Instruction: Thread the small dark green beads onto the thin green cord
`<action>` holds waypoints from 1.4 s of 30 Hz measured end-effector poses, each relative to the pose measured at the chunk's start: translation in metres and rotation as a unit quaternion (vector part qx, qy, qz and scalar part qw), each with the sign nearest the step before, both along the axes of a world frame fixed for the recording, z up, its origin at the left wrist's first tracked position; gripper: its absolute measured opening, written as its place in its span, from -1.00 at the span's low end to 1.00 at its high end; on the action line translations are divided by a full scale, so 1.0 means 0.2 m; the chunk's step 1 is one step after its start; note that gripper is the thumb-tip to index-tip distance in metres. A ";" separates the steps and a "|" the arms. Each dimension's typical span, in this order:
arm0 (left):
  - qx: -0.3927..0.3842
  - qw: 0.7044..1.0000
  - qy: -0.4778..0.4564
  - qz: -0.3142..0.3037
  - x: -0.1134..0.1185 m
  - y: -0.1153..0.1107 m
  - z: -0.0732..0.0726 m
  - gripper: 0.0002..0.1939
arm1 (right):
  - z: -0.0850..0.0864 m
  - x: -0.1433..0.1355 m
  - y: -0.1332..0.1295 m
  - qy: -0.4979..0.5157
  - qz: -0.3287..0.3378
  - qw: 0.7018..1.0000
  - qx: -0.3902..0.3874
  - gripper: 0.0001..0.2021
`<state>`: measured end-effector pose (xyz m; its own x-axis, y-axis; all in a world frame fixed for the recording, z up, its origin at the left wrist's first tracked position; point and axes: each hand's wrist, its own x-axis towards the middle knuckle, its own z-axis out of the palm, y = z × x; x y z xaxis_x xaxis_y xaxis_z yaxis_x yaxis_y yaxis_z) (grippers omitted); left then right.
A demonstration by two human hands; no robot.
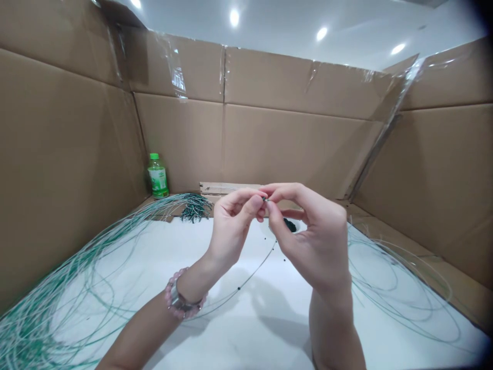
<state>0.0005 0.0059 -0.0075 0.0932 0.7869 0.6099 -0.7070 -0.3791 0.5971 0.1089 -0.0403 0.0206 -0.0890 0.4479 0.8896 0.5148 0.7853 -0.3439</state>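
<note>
My left hand (233, 223), with a pink bead bracelet (181, 293) and a metal band at its wrist, is raised over the white surface. Its thumb and fingers pinch a tiny dark green piece (264, 199). My right hand (311, 231) meets it from the right, thumb and index finger closed on the same small piece. A thin wire (256, 270) with a few dark beads hangs below the hands and curves down to the left. Behind the right hand, partly hidden, lies a dark pile (289, 224), apparently of small beads.
Long green and white wires (77, 272) spread over the left side, their dark ends (194, 208) bunched at the back. More loose wires (404, 303) curve at the right. A green bottle (158, 177) stands in the back left corner. Cardboard walls (288, 144) enclose the white table (231, 339).
</note>
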 end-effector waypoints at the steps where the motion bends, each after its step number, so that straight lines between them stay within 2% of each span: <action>1: 0.007 1.000 0.004 0.009 0.00 0.00 0.00 -0.90 | 0.00 0.00 0.00 0.000 0.001 1.000 -0.001 -0.91; 5: 0.069 0.995 0.038 0.068 -0.02 0.02 -0.01 -0.94 | 0.00 0.01 -0.01 -0.008 0.000 1.000 -0.003 -0.91; 8: 0.133 0.978 0.083 0.134 -0.05 0.02 0.01 -0.95 | 0.00 0.02 -0.01 -0.031 -0.008 0.999 0.005 -0.91; 13: 0.148 0.963 0.128 0.187 -0.08 -0.01 0.05 -0.95 | 0.01 0.04 -0.02 -0.069 -0.061 0.995 0.028 -0.93; 17: 0.126 0.964 0.139 0.187 -0.08 -0.03 0.06 -0.94 | 0.01 0.03 -0.03 -0.067 -0.072 0.995 0.031 -0.91; 23: 0.100 0.982 0.099 0.126 -0.06 0.00 0.02 -0.90 | 0.01 0.02 -0.01 -0.045 -0.044 0.998 0.007 -0.91; 29: 0.109 0.973 0.123 0.163 -0.08 -0.01 0.05 -0.92 | 0.00 0.01 0.00 -0.029 -0.028 0.999 0.023 -0.91; 36: 0.095 0.981 0.113 0.127 -0.09 0.01 0.05 -0.93 | -0.01 0.03 0.02 0.020 0.017 1.000 0.014 -0.88; 42: 0.111 0.973 0.103 0.175 -0.09 0.02 0.05 -0.92 | -0.01 -0.01 0.04 0.074 0.050 0.996 0.014 -0.87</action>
<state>-0.0182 0.0097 0.0032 -0.0186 0.6428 0.7658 -0.3853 -0.7114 0.5878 0.1078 -0.0323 0.0179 0.0016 0.4180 0.9084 0.3778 0.8408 -0.3876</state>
